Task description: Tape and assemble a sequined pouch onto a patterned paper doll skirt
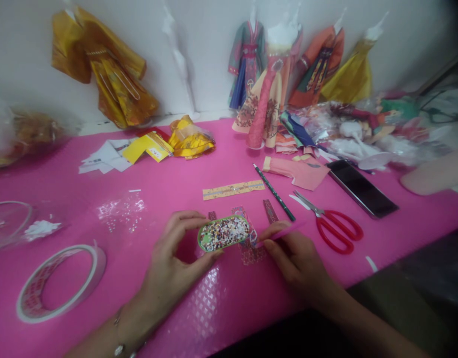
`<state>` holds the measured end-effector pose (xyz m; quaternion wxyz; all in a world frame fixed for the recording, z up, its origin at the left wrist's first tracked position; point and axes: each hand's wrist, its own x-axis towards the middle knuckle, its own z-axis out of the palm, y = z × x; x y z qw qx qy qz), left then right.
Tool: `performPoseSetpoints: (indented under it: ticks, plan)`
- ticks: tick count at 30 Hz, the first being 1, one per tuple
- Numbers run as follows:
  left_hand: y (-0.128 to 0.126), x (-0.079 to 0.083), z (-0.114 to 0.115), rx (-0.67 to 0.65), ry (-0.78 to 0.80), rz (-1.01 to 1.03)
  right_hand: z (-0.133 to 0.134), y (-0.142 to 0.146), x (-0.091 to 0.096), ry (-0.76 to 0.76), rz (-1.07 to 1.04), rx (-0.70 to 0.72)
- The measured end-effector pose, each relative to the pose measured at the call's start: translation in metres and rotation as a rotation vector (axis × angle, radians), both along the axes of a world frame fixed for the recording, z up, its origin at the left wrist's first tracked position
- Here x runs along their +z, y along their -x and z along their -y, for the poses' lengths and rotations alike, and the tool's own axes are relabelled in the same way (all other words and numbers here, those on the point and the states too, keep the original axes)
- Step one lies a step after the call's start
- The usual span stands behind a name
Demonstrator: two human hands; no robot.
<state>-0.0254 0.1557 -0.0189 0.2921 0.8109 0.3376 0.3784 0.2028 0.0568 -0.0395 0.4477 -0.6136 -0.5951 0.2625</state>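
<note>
As the left hand (177, 251) pinches the bead tray (205, 238), seemingly for steadiness, the right hand (294, 256) pinches a pink stick (288, 229).

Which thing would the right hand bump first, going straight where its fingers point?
Probably the bead tray in the left hand. The right hand points toward the tray's end, though depth is hard to judge.
</note>
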Motion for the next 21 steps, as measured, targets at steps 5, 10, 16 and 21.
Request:
performPoseSetpoints:
  ticks: [5,10,16,21]
  plan:
    - [0.0001,-0.0007,0.0004,0.002,-0.010,-0.002,-0.0003,0.0001,0.0003,0.004,0.012,0.000]
    - [0.0008,-0.0014,0.0007,-0.005,-0.009,0.007,-0.0004,0.0000,0.0007,0.009,0.018,0.005]
    - [0.0014,-0.0012,0.0000,-0.006,-0.012,0.001,-0.0004,0.0006,0.0010,0.000,0.017,0.011]
    - [0.0005,-0.0019,0.0004,-0.003,-0.003,0.012,-0.0006,0.0010,0.0021,0.008,-0.015,-0.005]
